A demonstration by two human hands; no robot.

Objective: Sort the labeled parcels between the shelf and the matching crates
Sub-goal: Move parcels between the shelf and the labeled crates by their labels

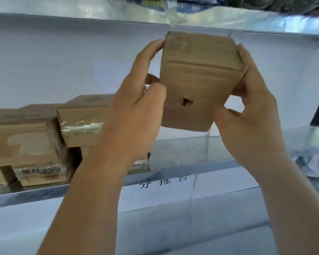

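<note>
Holding the cardboard parcel [197, 80] in the air with both hands, the person has it raised in front of the metal shelf [182, 153], clear of the shelf board and just under the edge of the tier above. The left hand [136, 107] is wrapped round the parcel's left side, thumb on the near face and fingertips reaching to the top corner. The right hand [247, 111] is clamped on the right side, thumb pressed near the lower right corner. The near face shows a small torn hole [187, 102] and no label, so the sensible thing is to turn the parcel slowly until the labelled face comes round, keeping both hands on opposite sides so it cannot slip. Thumbs are best kept off the hole, where the card looks weak.

Below the parcel, on the shelf's front edge, hangs a printed paper sign [164, 181]; its characters are blurred here. Left of the parcel, further back on the shelf, sits a stack of cardboard boxes [44, 140], one with glossy tape [81, 127] across its end. If this parcel belongs on the shelf, the bare board to the right of that stack looks like the easy spot. No crates are in view, so which one would match cannot be judged.
</note>
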